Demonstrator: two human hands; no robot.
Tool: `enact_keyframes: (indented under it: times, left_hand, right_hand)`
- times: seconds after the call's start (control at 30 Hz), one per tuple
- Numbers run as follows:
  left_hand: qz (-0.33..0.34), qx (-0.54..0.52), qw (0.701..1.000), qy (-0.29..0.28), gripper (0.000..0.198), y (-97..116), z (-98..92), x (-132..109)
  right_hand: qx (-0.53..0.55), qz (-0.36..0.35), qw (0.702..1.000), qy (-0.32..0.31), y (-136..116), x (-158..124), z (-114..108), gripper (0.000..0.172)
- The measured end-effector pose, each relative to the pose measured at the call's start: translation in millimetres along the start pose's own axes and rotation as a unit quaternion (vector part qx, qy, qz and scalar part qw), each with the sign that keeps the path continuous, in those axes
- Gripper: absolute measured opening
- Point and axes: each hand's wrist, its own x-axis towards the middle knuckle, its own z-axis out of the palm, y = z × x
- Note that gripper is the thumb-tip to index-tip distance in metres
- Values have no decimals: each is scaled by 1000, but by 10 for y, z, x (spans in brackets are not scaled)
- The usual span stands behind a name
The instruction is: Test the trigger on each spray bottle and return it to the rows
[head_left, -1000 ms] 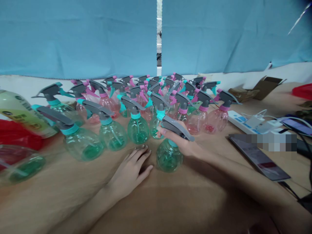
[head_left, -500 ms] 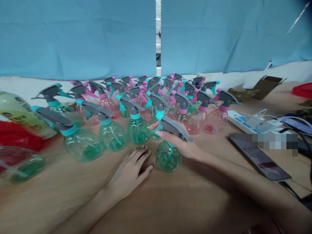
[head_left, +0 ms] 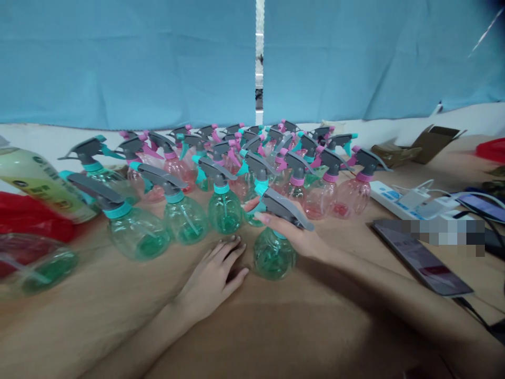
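Note:
My right hand (head_left: 292, 226) grips the grey trigger head of a green-tinted clear plastic spray bottle (head_left: 274, 255), which stands on the tan table (head_left: 347, 237). Its turquoise collar shows below my fingers. My left hand (head_left: 211, 279) lies palm down on the table, fingers spread and holding nothing, close to that bottle's left side. Just beyond it stands another green-tinted spray bottle (head_left: 224, 210). Several green and pink spray bottles with grey triggers crowd together behind both hands, with the rear ones partly hidden.
A large labelled plastic bottle (head_left: 39, 184) lies at the left by a red bag (head_left: 31, 216). To the right are a white power strip (head_left: 394, 197), a dark tablet (head_left: 422, 258) and cables. A cardboard piece (head_left: 434, 145) stands at the back, before a blue curtain (head_left: 118, 63).
The fingers of my right hand have shifted on the grey trigger head and now reach farther left. My left hand and the other bottles stay in place, apart from a slight shift of the view.

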Motion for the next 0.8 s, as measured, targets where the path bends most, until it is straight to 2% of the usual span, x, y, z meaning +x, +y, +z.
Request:
enact_keyframes:
  times: [0.8]
  left_hand:
    - [-3, 1, 1000, 1, 45, -1, 7, -9]
  right_hand:
    - [-4, 14, 1000, -4, 17, -14, -9, 22]
